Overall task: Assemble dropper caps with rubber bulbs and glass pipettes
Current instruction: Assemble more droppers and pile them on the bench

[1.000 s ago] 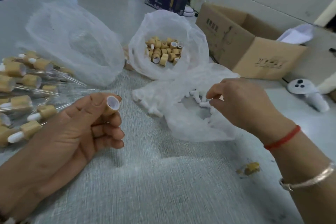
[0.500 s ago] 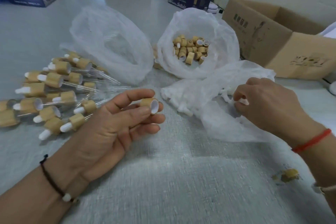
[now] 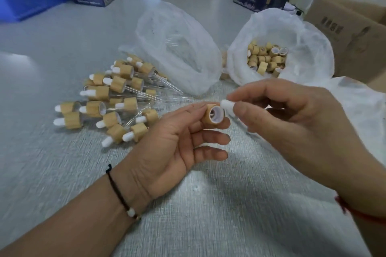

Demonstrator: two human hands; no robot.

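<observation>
1. Work surface point(image 3: 208, 215): grey textured mat covering the near table, bearing all stock. Its right edge is cut off by the frame.
2. Cardboard box point(image 3: 344, 33), at 2 o'clock from the hands: open, contents hidden.
3. Left plastic bag point(image 3: 177, 48), at 12 o'clock: translucent and slack. Faint glass pipettes seem to lie inside; count not readable.
4. Right plastic bag point(image 3: 309, 52), at 1 o'clock: holds loose bamboo caps point(image 3: 265, 59), not yet fitted.
5. Finished droppers point(image 3: 112, 100), at 10 o'clock: a heap with white bulbs and clear stems, stems overlapping and hard to separate by eye.
6. Right hand point(image 3: 292, 119): thumb and forefinger pinch a white rubber bulb point(image 3: 226, 104); remaining fingers curled. A further bag at 3 o'clock is largely masked by this hand.
7. Left hand point(image 3: 177, 142): thumb and forefinger grasp one cap point(image 3: 215, 115) by its wall, open mouth facing the camera, white liner visible; other fingers extended beneath.
8. Position of parts: bulb sits just beside the cap's rim at its 1 o'clock, touching or nearly so; contact cannot be confirmed.
9. Judgement of step: bulb insertion into this cap is in hand, pipette not yet fitted.
10. Next move, in my assessment: align bulb with the cap's centre hole and push through squarely; a tilted entry risks folding the bulb's flange.
11. The cap's far end and its hole are hidden.
</observation>
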